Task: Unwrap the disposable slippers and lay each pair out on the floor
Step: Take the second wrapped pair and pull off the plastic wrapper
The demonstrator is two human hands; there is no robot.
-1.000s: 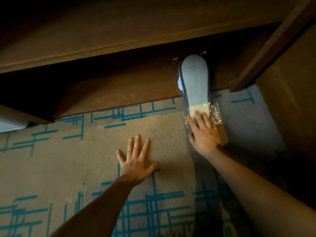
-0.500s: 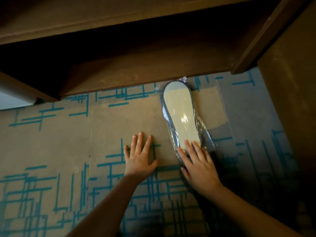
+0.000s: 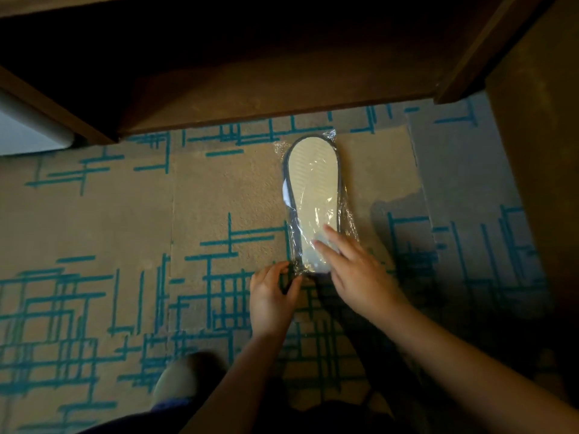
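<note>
Carpet (image 3: pixel 94 214) w/ teal line pattern, dark wood furniture (image 3: pixel 250 89) overhanging at top. Wrapped slippers (image 3: pixel 313 195) lie flat on the carpet just in front of it, sole up, still sealed in clear plastic wrap (image 3: pixel 351 223). Right hand (image 3: pixel 360 274) rests on the heel end, fingers spread flat, pinning it. Left hand (image 3: pixel 272 296) pinches the wrap's loose near-left corner btwn thumb & fingers. Pack prob. very light, soft, bendy; film thin, slick, crinkly, so it'll slide unless held down. Best grip: slack film at heel end, pull apart there, not on the sole.

Cream-soled slippers (image 3: pixel 313 186), beige teal-lined carpet (image 3: pixel 125 220)
</note>
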